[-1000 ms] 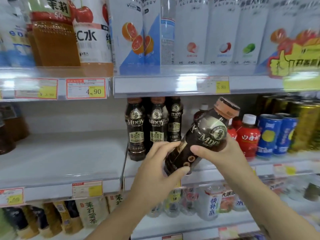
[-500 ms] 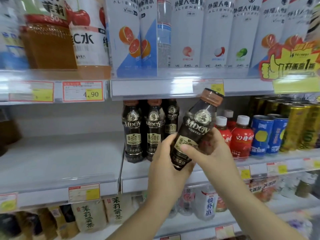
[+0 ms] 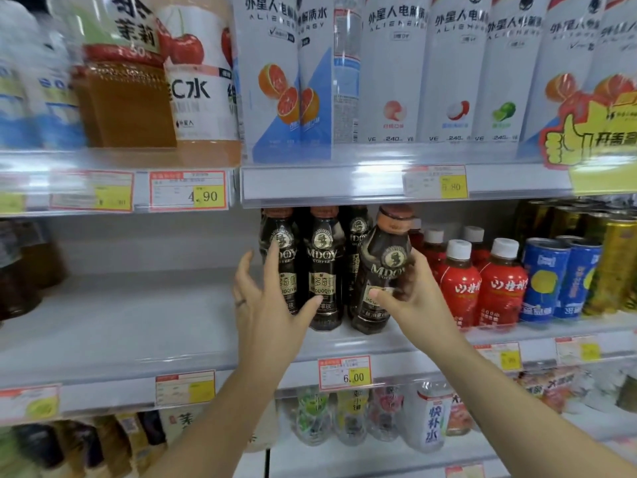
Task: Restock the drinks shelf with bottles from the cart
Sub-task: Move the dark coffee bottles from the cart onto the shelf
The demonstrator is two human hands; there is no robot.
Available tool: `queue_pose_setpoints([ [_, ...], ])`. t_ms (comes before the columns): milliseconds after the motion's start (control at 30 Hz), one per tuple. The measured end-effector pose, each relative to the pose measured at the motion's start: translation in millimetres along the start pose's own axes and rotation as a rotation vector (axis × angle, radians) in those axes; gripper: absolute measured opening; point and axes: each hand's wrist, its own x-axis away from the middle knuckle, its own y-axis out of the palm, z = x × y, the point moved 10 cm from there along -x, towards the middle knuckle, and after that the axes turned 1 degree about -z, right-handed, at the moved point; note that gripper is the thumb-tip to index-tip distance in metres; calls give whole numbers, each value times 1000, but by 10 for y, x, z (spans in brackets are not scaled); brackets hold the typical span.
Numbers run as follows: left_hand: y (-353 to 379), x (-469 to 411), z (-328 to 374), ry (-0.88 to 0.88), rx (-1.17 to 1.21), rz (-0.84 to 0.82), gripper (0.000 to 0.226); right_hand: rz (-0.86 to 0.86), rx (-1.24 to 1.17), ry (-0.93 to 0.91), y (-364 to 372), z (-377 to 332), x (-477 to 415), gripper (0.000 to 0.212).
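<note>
- The right hand (image 3: 410,291) grips the held bottle (image 3: 382,267), a dark coffee bottle with a brown cap; the thumb presses the front of the label and the fingers curl round the far side
- The held bottle stands nearly upright at the front of the middle shelf (image 3: 120,322); its base is at the shelf surface, though whether it rests there I cannot tell
- It sits just right of the coffee bottles (image 3: 324,267) already in the row, close against them, and just left of the red bottles (image 3: 458,288)
- The left hand (image 3: 265,305) is spread with the fingers apart and holds nothing; it lies across the front of the leftmost coffee bottle, and the thumb tip touches the lower label of the next one; a ring (image 3: 240,301) shows on one finger
- Blue cans (image 3: 544,281) stand right of the red bottles
- A price tag (image 3: 344,374) reading 6.00 hangs on the shelf edge below the coffee bottles
- The shelf left of the coffee bottles is bare white
- Tall white bottles (image 3: 393,81) fill the shelf above
</note>
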Motion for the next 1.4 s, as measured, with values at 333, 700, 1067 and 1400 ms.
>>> queue_pose_setpoints([
  [333,233,-149,-61,-19,-58,59,117,-82,74,5,157,40,-312,65],
  [700,227,-122,-137,-22,69,7,122,269,371,-282,-73,-322,-100,62],
  [1067,315,-145,-467,-163,381,-195,88,-110,942,-250,815,-662,-353,74],
  [1400,295,-192,-461,-115,344,-218,87,-140,825,-241,817,-630,-396,73],
])
